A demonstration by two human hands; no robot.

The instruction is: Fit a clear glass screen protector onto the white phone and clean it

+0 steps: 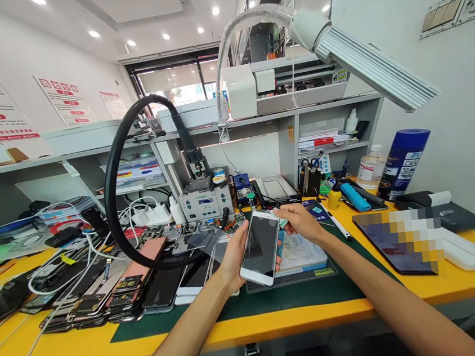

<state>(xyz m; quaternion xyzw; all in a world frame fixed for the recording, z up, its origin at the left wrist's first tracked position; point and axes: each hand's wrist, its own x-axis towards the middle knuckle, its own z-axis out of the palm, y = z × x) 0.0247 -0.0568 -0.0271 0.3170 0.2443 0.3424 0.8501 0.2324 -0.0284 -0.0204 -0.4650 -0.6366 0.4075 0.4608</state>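
My left hand [234,256] is wrapped round a white-framed smartphone [262,248], thumb along its left edge and fingertips showing at its right edge. The phone is tilted with its dark screen facing me, above a green mat [234,308]. At the phone's top right corner, my right hand [299,221] is closed in a pinch. Something small and greenish shows under its fingers, too small to name. Behind the phone lie a pale blue-and-white stack [302,253] and a dark perforated tray [315,273].
Stacks of phones and parts [126,291] crowd the left. A thick black hose [112,174] arches from the grey soldering station [206,202]. A lamp [378,64] hangs overhead. On the right stand a blue spray can [403,163], a clear bottle [371,168] and a dark tablet-like device [387,247].
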